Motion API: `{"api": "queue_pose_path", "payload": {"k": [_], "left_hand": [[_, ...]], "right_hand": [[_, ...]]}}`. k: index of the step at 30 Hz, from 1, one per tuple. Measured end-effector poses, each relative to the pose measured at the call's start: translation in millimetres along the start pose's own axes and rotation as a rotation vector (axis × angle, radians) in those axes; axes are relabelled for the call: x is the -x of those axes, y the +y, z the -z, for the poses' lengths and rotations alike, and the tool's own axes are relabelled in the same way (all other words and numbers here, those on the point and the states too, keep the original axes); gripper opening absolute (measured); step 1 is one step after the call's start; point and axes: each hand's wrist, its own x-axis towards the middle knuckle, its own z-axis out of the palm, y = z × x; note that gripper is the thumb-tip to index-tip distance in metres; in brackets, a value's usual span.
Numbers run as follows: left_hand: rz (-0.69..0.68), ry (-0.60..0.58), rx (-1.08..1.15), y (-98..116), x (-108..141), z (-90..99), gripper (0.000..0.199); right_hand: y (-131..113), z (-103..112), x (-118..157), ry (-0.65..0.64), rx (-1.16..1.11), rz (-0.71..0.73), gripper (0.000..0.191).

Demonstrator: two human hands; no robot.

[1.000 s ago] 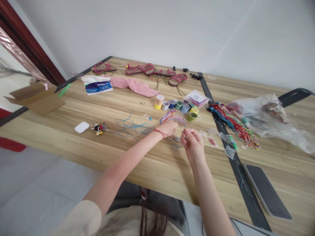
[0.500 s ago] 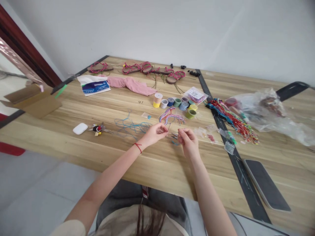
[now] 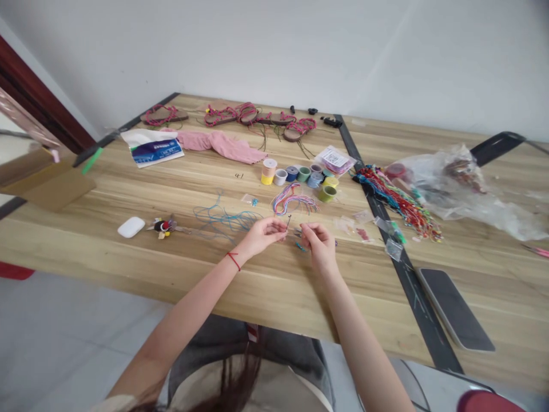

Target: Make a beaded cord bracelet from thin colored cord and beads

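Observation:
My left hand [image 3: 263, 237] and my right hand [image 3: 316, 246] are close together above the wooden table [image 3: 128, 252], fingertips pinched towards each other. A thin dark needle [image 3: 289, 221] stands up from my left fingertips. My right fingers pinch near it, but anything in them is too fine to make out. Just beyond lies a bundle of rainbow-coloured threads [image 3: 291, 202]. Small blue-green beads [image 3: 300, 246] lie under my right fingers, and loose blue thread [image 3: 225, 217] lies left of my left hand. A red string circles my left wrist.
Thread spools [image 3: 291, 174] stand beyond the hands. Braided pink sandals [image 3: 249, 116], pink cloth [image 3: 218, 145], a white case [image 3: 131, 227], a small trinket [image 3: 161, 226], coloured cord tassels [image 3: 398, 202], a plastic bag [image 3: 458, 194] and a phone [image 3: 454, 309] surround them.
My left forearm has swung outward and my left hand has come nearer my right. The needle now shows above my left fingertips. The view has drifted, shifting the table leftward.

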Motion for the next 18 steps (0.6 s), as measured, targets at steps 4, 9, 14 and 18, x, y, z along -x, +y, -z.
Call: {"api": "queue_pose_path", "payload": {"k": [4, 9, 14, 18], "left_hand": [[-0.039, 0.003, -0.077, -2.5, 1.4, -3.8, 0.022], [-0.243, 0.065, -0.323, -1.8, 4.1, -6.6, 0.009], [-0.418, 0.040, -0.575, 1.2, 8.6, -7.8, 0.008], [-0.464, 0.021, -0.658, 1.4, 9.9, -8.1, 0.011]], "right_hand": [[3.1, -0.2, -1.0, -0.009, -0.021, -0.032, 0.038], [3.7, -1.5, 0.1, -0.021, -0.032, -0.068, 0.038], [4.8, -3.0, 1.5, -0.029, -0.013, -0.057, 0.035], [7.4, -2.5, 0.8, -0.026, -0.005, -0.041, 0.033]]}}
